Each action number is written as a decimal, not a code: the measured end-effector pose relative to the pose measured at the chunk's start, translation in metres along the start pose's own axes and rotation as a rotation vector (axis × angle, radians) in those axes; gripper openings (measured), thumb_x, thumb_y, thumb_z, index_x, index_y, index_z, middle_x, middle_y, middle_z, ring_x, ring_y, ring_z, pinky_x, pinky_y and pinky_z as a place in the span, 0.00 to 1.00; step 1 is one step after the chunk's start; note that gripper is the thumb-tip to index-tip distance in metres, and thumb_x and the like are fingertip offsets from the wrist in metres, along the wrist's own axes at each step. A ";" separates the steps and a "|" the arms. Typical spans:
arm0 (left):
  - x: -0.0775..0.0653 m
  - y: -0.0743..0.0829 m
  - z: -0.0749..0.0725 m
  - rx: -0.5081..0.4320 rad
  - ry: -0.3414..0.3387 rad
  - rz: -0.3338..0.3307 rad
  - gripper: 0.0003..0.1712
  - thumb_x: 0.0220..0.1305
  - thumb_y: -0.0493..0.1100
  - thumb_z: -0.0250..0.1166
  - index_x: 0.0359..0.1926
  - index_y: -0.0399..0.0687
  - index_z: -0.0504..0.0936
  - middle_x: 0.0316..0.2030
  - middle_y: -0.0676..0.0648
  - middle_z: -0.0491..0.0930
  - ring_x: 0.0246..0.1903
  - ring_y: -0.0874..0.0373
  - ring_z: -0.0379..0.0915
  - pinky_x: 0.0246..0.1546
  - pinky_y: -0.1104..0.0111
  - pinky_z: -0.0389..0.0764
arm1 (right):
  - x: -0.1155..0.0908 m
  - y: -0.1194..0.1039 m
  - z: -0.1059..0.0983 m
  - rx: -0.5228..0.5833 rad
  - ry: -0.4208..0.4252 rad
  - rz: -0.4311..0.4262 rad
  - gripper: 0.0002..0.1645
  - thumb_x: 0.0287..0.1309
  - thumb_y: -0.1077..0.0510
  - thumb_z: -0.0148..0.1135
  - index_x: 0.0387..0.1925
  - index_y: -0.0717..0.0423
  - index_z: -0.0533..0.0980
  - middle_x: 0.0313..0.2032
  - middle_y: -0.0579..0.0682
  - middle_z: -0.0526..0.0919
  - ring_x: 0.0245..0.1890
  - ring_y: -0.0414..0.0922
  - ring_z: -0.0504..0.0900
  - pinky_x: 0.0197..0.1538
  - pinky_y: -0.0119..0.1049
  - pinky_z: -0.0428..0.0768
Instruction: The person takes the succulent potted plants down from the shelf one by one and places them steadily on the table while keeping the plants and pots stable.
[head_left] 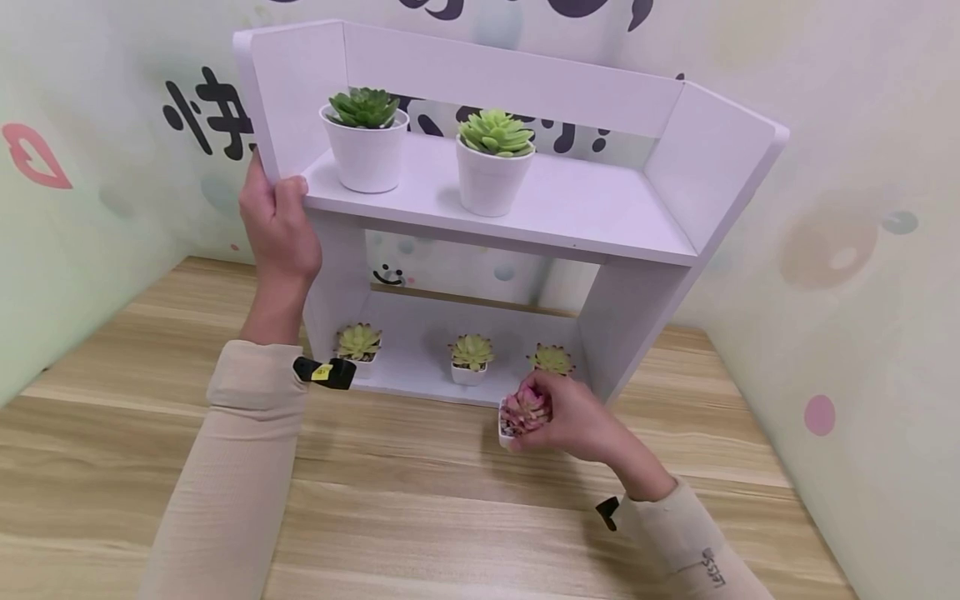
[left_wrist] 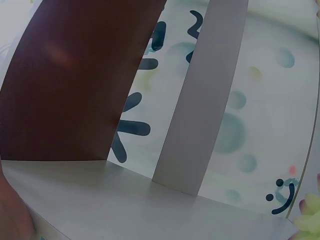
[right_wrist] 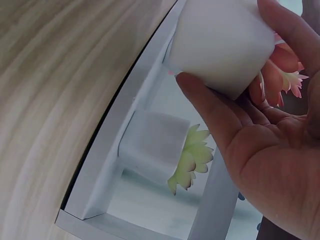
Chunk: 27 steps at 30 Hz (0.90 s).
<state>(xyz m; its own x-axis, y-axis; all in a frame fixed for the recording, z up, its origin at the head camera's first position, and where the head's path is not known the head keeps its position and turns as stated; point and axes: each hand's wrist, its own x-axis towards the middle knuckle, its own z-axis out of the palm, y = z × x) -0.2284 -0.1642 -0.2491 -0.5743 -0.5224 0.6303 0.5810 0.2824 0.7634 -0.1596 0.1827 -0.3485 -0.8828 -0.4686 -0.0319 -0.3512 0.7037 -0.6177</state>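
Note:
A white two-tier shelf stands on the wooden table, seen at an angle in the head view. My left hand grips its left side panel at the level of the upper board, thumb on the front edge. In my right hand is a small potted pink succulent, held in front of the lower board's right part. The right wrist view shows fingers around its square white pot. Just behind it sits a potted green succulent, its pot partly hidden in the head view.
Two more small potted succulents, one at the left and one in the middle, sit on the lower board. A dark green plant and a light green plant in round white pots occupy the upper board. Printed walls rise behind the table.

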 end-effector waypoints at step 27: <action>0.000 0.000 -0.002 0.015 -0.018 -0.015 0.25 0.60 0.37 0.43 0.54 0.40 0.77 0.51 0.46 0.81 0.47 0.66 0.71 0.52 0.74 0.67 | 0.008 0.011 0.012 -0.028 -0.024 -0.014 0.31 0.32 0.54 0.86 0.40 0.54 0.77 0.35 0.47 0.80 0.36 0.41 0.76 0.42 0.34 0.75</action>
<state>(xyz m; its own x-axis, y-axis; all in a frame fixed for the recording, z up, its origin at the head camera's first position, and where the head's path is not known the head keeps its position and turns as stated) -0.2274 -0.1655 -0.2489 -0.5929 -0.5123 0.6213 0.5636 0.2870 0.7745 -0.1668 0.1809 -0.3649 -0.8699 -0.4914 -0.0424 -0.3728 0.7114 -0.5957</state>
